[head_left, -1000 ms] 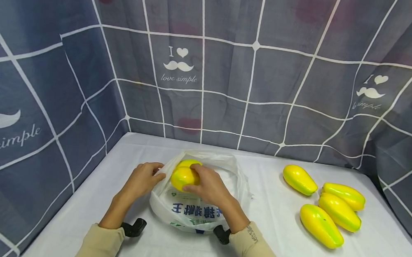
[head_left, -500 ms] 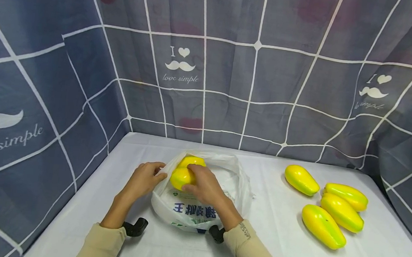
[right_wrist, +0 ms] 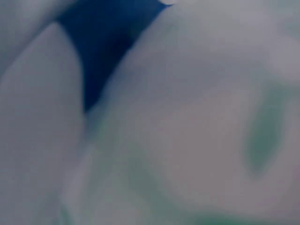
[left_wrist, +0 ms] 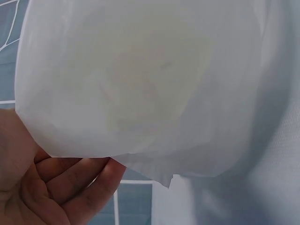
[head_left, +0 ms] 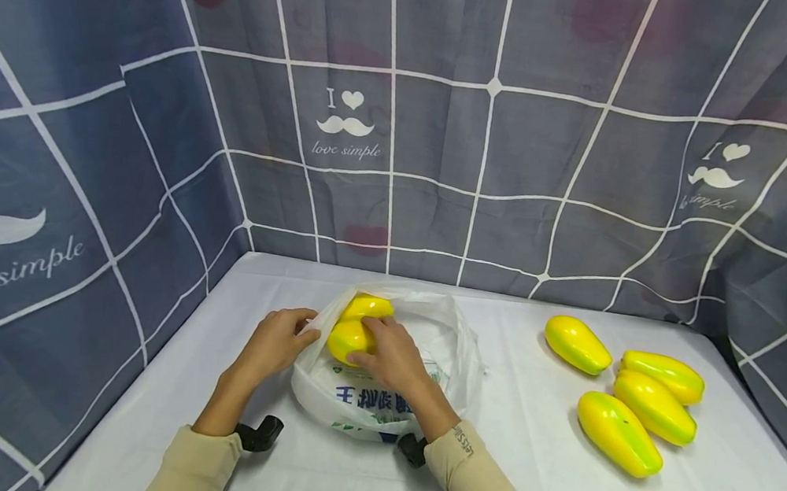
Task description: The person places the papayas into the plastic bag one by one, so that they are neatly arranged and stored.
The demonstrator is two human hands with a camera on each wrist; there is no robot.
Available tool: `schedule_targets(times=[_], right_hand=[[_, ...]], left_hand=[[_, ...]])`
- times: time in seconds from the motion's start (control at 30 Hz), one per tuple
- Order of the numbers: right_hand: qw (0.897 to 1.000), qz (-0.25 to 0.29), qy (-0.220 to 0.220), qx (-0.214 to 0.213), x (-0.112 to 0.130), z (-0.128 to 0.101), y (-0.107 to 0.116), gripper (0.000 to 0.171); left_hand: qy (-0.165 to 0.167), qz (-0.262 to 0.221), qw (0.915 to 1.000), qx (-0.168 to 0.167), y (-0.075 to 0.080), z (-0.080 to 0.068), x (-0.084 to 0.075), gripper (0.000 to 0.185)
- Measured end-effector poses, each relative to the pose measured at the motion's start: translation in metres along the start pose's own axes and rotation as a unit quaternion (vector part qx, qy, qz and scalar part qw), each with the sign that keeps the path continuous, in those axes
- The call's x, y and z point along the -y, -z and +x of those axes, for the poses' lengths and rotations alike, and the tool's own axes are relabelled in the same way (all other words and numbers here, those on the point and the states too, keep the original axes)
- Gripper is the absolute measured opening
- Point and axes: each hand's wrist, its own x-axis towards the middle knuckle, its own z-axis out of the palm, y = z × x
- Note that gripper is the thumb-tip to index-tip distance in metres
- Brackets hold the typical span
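Plastic bag, head view: the plastic bag (head_left: 466, 355) sits on the white desk (head_left: 520, 479) with its mouth spread upward.
Left hand: the left hand (head_left: 276, 341) pinches the left rim, the gap between fingers and thumb narrow; this probably stops the thin plastic from sagging over the mouth.
Right hand: the right hand (head_left: 393, 352) reaches into the mouth, fingers curled part-way round the near yellow fruit (head_left: 349, 341), thumb on its near side.
Yellow pair: the near yellow fruit is inside the mouth by the left wall, the far yellow fruit (head_left: 368, 305) just behind it; the rim pulled leftward seems to give them room.
Loose fruit: the back-left fruit (head_left: 578, 345) lies apart, the back-right fruit (head_left: 663, 376), middle fruit (head_left: 655, 407) and front fruit (head_left: 620, 434) bunched closer together, perhaps to leave the middle free.
Edges: a bare stretch of desk separates bag and loose fruit; the gridded curtain (head_left: 434, 123) rises behind the back edge, limiting movement that way.
Bag wall, left wrist view: pale plastic fills most of it; the fingers bend in behind its lower edge, and a faint yellowish patch shows through.
Blurred print, right wrist view: smeared white, green and dark blue, likely the bag; fingers and fruit cannot be made out here.
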Motion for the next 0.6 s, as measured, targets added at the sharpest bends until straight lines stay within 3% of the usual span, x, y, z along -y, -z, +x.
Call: schedule_targets(times=[0.33,0.6], right_hand=[[0.998,-0.005,0.025,0.056,-0.0022,-0.0052,0.0078,0.065],[0.997,-0.007,0.033,0.074,-0.0045,-0.0074,0.0092,0.065]], left_hand=[[0.006,0.000,1.0000,0.003,0.0014,0.0008,-0.0010,0.034],[0.010,0.003,0.9999,-0.002,0.0026,-0.0002,0.0003,0.034]])
